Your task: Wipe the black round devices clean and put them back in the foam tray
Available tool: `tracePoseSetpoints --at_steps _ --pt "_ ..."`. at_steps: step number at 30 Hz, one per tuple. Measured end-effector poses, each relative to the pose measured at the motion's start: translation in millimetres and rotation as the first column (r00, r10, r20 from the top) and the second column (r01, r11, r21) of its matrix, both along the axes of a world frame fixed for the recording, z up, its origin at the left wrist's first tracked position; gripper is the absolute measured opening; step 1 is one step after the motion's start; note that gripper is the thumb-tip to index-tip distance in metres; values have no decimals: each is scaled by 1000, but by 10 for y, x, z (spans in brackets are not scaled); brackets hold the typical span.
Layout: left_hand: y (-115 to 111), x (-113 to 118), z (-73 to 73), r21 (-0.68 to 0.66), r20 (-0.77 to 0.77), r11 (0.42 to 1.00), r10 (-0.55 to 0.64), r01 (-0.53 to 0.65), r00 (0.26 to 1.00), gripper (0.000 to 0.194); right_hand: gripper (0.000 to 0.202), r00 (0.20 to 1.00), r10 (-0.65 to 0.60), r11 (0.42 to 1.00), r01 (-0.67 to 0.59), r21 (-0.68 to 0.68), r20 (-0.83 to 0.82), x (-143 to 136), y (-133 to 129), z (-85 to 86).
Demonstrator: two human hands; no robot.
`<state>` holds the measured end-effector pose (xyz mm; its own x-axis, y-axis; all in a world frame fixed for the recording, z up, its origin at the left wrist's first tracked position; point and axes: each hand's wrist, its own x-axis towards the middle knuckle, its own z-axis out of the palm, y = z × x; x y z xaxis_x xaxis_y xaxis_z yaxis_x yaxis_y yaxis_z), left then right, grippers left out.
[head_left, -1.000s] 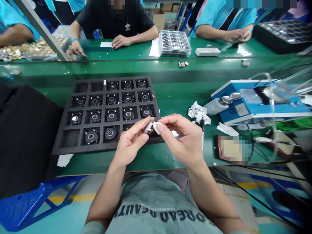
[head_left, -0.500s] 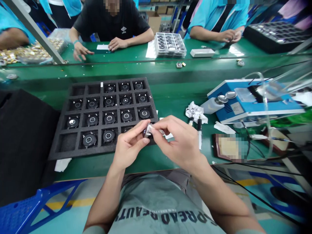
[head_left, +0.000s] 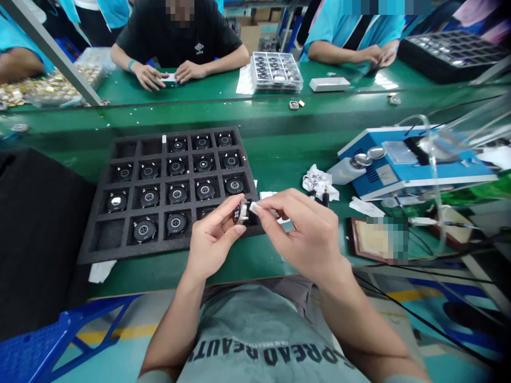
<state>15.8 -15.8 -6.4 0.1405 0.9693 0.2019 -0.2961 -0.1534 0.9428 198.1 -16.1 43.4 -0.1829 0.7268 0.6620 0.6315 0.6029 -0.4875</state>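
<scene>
My left hand [head_left: 213,234] pinches a round watch case [head_left: 240,211] by its edges, tilted on its side; lit digits show on its dark face. Just to the right, my right hand [head_left: 301,229] is closed on a small white wipe [head_left: 254,207], held a little apart from the watch. Behind and left of my hands lies a black foam tray [head_left: 90,234] with square compartments. Most of them hold a round watch case, back side up, such as this one [head_left: 176,223]. My left hand hides part of the front row.
A blue machine [head_left: 399,186] stands at the right, with a white dispenser bottle [head_left: 346,171] beside it. Crumpled paper [head_left: 320,182] and a brown-framed pad [head_left: 355,239] lie nearer. Black foam [head_left: 43,239] rises at the left. Co-workers sit across the bench near a clear compartment box [head_left: 276,72].
My right hand has drawn back to the right, so the white wipe has come away from the watch. My left hand keeps the watch. Across the bench, a co-worker's hands have come together over a white piece.
</scene>
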Motion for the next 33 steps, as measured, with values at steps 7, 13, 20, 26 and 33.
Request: tracePoseSetpoints --at_steps 7,13,20,26,33 --pt "-16 -15 29 -26 14 1000 -12 12 1000 45 16 948 -125 972 176 -157 294 85 172 -216" --pt "-14 -22 42 -40 44 999 -35 37 998 43 12 999 -22 995 18 -103 -31 77 128 -147" --pt "-24 -31 41 -89 109 996 -20 30 994 35 19 999 36 993 -32 -113 33 -112 127 -72" --pt "-1 -8 138 -276 188 961 52 2 981 36 12 992 -127 921 124 -369 17 77 177 -186" --pt "17 -9 155 -325 197 946 55 12 979 38 13 827 -65 833 -264 -487 -558 21 190 -179"
